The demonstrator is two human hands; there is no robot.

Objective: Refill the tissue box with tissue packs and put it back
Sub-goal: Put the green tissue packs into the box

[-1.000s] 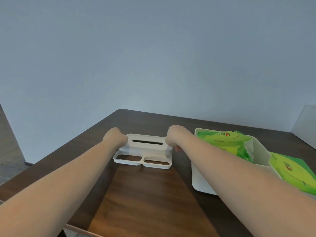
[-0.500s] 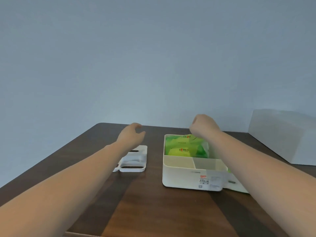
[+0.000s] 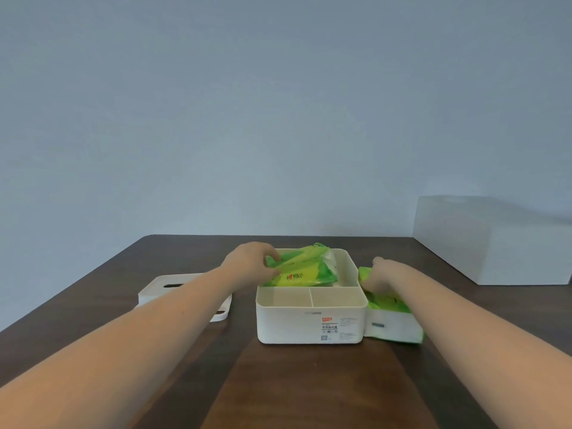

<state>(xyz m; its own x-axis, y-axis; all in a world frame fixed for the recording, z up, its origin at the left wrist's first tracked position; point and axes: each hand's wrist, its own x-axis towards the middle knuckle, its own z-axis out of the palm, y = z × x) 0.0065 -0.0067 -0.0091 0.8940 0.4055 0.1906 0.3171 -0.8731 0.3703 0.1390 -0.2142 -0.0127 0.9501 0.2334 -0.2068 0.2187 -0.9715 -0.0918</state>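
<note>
Dark wood table [image 3: 309, 391] runs up to a plain blue-grey wall, with a large white box [image 3: 495, 243] at the far right. At centre stands the open tissue box [image 3: 309, 323], its lid [image 3: 154, 289] lying off to the left, partly behind the forearm. The left hand [image 3: 250, 264] curls over the far compartment, fingers closed on the green tissue pack [image 3: 303, 267] that sits tilted there. The right hand [image 3: 383, 274] rests on a second green pack [image 3: 393, 317] lying on the table just beside the box's right wall; how tight its grip is cannot be told. Both near compartments look empty. By my reading the refill is partway: one pack is in but not settled, another waits outside, and the lid and the return remain. A white label with an orange tag and small printed lines marks the box front, too small to read; red characters on the pack are blurred.
</note>
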